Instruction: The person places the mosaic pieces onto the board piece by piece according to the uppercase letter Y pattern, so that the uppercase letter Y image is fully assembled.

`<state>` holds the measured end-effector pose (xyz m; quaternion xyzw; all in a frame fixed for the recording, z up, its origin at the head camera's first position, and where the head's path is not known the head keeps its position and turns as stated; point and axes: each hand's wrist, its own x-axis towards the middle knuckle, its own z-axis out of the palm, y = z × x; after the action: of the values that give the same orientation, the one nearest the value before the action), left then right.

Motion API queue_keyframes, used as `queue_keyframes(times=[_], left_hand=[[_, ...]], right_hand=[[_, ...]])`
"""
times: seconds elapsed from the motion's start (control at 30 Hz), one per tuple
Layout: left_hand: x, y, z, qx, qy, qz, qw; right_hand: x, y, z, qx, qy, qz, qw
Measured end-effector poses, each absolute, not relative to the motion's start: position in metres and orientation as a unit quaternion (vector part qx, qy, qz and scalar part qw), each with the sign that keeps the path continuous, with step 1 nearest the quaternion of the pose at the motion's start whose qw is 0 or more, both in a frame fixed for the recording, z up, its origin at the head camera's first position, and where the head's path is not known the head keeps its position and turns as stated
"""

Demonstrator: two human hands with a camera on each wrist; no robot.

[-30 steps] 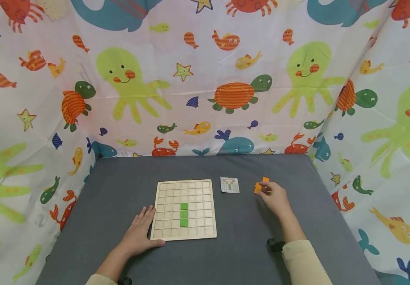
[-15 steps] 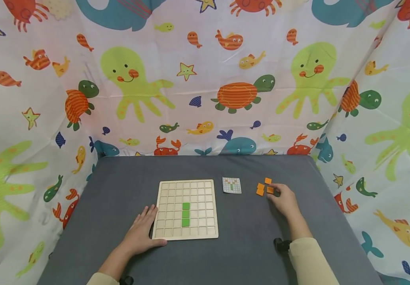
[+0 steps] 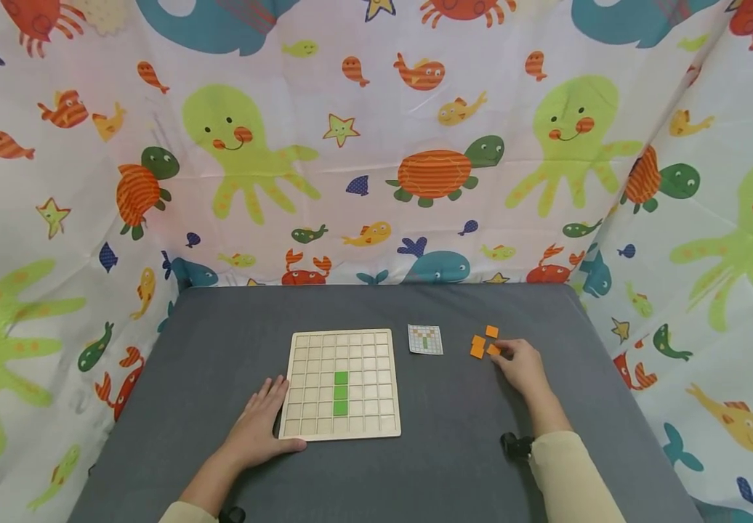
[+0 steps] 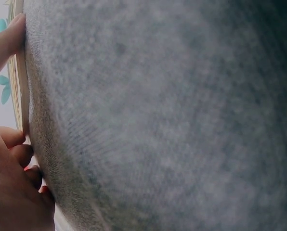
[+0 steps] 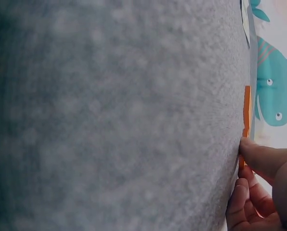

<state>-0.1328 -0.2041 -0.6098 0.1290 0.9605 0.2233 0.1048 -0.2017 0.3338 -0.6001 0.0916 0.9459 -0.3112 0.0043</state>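
Note:
A square wooden grid board (image 3: 311,370) lies on the grey table with three green square tiles (image 3: 340,393) in one column. My left hand (image 3: 254,428) rests at its lower left corner, fingers spread along the left side and thumb at the front edge. To the right of the board, my right hand (image 3: 522,369) pinches an orange square tile (image 3: 493,350) between thumb and fingers, low at the tabletop. Three more orange tiles (image 3: 492,332) lie beside it; two of them touch or overlap. In the right wrist view, the thumb and fingers (image 5: 253,153) meet at an orange tile's edge (image 5: 246,108).
A small printed card (image 3: 425,339) with a coloured grid pattern lies between the board and the orange tiles. Behind the grey table (image 3: 252,309) and along its sides hangs a curtain (image 3: 363,167) printed with sea animals.
My right hand has drawn slightly right, uncovering the orange tiles it had partly hidden. The tile at its fingertips has turned a little. My left hand and the board stay in place.

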Motion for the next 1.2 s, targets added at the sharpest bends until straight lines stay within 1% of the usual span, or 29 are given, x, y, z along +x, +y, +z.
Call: queue_keyframes(times=[0.3,0.77,1.07,1.2], left_hand=[[-0.132,-0.201,-0.611,0.135,0.96,0.225,0.1],[-0.133,-0.204,-0.613,0.128,0.96,0.224,0.111],[-0.131,-0.203,-0.612,0.133,0.959,0.231,0.093],[-0.131,-0.203,-0.611,0.13,0.96,0.229,0.097]], right_hand=[[-0.201,0.336,-0.596,0.094,0.946,-0.309,0.011],[-0.196,0.318,-0.573,0.066,0.942,-0.327,-0.027],[-0.197,0.296,-0.554,0.016,0.944,-0.323,-0.059],[-0.2,0.282,-0.548,0.002,0.947,-0.315,-0.06]])
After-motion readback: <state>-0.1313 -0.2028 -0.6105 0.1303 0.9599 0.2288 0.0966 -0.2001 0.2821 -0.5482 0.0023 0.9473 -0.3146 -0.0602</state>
